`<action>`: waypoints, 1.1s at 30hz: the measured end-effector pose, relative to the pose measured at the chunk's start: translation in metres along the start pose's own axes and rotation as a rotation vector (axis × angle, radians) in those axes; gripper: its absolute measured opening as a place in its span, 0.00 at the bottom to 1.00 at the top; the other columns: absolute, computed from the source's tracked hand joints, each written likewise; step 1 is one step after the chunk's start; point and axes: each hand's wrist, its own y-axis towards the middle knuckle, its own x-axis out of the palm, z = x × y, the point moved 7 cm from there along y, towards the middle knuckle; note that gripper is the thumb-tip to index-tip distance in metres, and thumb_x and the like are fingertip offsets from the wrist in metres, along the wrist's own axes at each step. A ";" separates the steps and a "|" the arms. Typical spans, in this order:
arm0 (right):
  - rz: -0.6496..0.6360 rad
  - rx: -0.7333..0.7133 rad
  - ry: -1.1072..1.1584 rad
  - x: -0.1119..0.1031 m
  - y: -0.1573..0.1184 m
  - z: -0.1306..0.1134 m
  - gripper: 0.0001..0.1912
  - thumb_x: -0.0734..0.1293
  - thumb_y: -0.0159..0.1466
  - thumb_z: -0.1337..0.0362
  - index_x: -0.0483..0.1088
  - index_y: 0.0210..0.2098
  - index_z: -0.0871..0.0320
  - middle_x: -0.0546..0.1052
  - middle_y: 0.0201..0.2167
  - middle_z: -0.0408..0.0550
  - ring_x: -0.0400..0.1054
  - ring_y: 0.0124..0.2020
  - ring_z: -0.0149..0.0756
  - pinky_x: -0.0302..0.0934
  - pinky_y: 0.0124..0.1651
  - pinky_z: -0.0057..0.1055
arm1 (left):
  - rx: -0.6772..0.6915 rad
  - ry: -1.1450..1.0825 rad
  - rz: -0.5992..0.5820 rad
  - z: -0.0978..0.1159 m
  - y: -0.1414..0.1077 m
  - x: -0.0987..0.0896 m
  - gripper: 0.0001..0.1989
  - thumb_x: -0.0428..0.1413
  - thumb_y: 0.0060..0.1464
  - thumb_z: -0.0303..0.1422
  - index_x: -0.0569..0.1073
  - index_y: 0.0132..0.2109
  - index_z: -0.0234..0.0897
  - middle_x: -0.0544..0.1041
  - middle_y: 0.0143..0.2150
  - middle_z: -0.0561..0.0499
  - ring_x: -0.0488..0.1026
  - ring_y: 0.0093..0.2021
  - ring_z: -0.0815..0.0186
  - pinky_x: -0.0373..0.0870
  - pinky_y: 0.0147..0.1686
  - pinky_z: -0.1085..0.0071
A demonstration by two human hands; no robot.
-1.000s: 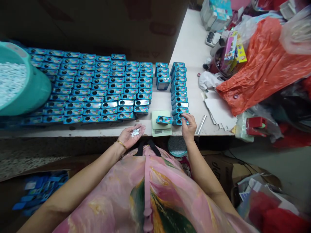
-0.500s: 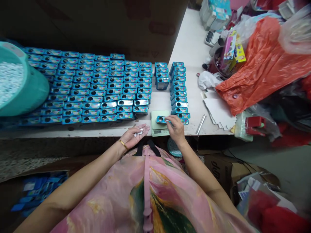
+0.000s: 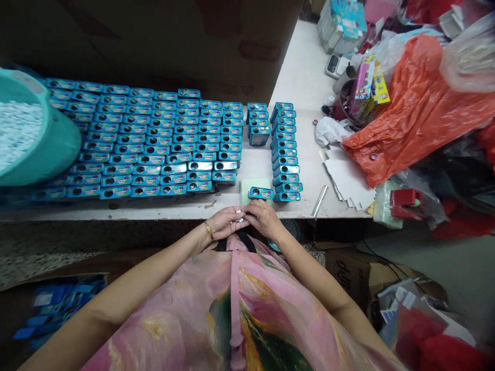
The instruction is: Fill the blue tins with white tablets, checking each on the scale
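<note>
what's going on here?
A person's left hand holds small white pieces in its palm, with the right hand's fingertips close against them; whether they grip one can't be told. Just beyond the hands, a blue tin sits on a pale green scale. Many similar tins stand in rows, beside a teal bucket of white pieces.

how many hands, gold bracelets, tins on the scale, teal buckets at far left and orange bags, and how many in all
Hands: 2 (left hand, right hand)
Gold bracelet: 1
Tin on scale: 1
Teal bucket: 1
Orange bag: 1
Total: 6
</note>
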 end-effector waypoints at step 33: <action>-0.045 0.202 -0.405 -0.018 0.018 0.064 0.23 0.66 0.55 0.64 0.61 0.50 0.57 0.67 0.45 0.52 0.58 0.45 0.44 0.56 0.43 0.38 | 0.286 -0.285 0.527 0.035 -0.091 -0.143 0.11 0.46 0.54 0.21 0.71 0.41 0.26 0.76 0.32 0.40 0.76 0.31 0.65 0.75 0.29 0.75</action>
